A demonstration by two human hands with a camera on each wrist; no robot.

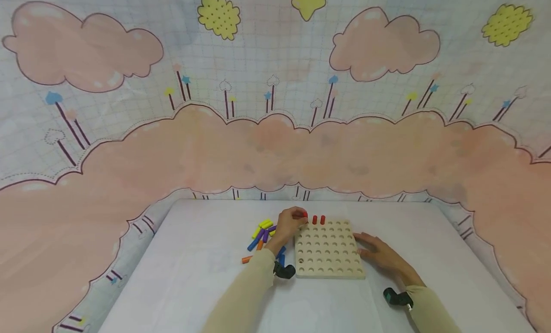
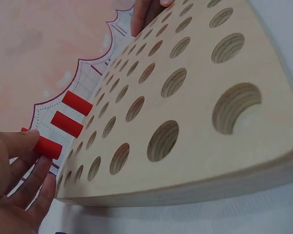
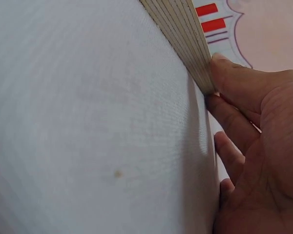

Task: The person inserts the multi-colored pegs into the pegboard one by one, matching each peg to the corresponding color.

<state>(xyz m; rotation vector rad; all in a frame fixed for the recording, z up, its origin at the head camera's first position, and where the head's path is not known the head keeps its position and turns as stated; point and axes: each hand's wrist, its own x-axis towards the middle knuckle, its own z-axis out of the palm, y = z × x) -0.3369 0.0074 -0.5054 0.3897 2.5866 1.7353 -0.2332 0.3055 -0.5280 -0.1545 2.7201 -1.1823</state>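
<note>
A wooden pegboard (image 1: 330,275) with rows of round holes lies flat on the table. At its far left corner my left hand (image 1: 289,224) pinches a red peg (image 2: 50,147) between thumb and fingers. In the left wrist view the held peg's lower end is close over the corner hole. Two more red pegs (image 1: 318,219) stand upright in the far row, just right of the held one. My right hand (image 1: 383,254) rests against the board's right edge, its fingertips touching the side and its fingers extended.
Left of the board, partly behind the left forearm, lies a loose heap of pegs: yellow (image 1: 265,224), purple (image 1: 265,236), blue (image 1: 253,245) and orange (image 1: 247,259). The white table (image 1: 172,285) ends at a cloud-patterned cloth backdrop (image 1: 275,156). Both wrists carry small black cameras.
</note>
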